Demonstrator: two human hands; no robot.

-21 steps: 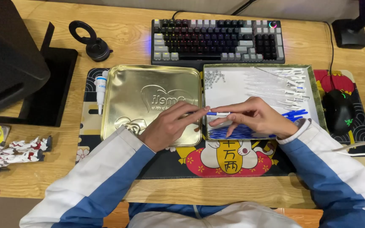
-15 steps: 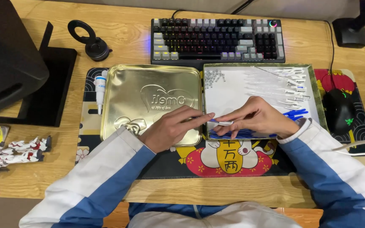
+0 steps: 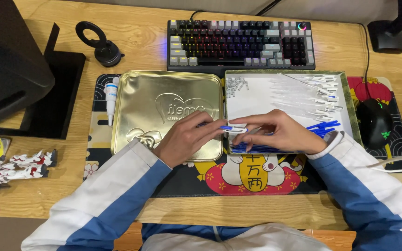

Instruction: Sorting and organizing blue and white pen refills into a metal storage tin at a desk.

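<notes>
My left hand [image 3: 184, 139] and my right hand [image 3: 280, 132] meet over the seam between a gold tin lid [image 3: 164, 100] and an open tin tray [image 3: 257, 95]. Together they hold a small pen [image 3: 232, 129] with a blue and white body, level between the fingertips. The left hand pinches its blue end, the right hand its white end. In the tray lie several clear pen barrels [image 3: 303, 93], a heap of blue refills [image 3: 322, 126] and a cluster of tiny metal springs [image 3: 236, 86].
A backlit keyboard [image 3: 240, 44] sits behind the tins. A black mouse [image 3: 375, 123] rests on the patterned desk mat [image 3: 252, 174] at right. A small white bottle [image 3: 111, 97] lies left of the lid. A dark monitor [image 3: 10, 65] stands far left, a toy figure [image 3: 17, 165] below it.
The pen between my fingers first showed blue, then was covered by my hands, and now shows again with its white end toward the right hand. Both hands stay in place.
</notes>
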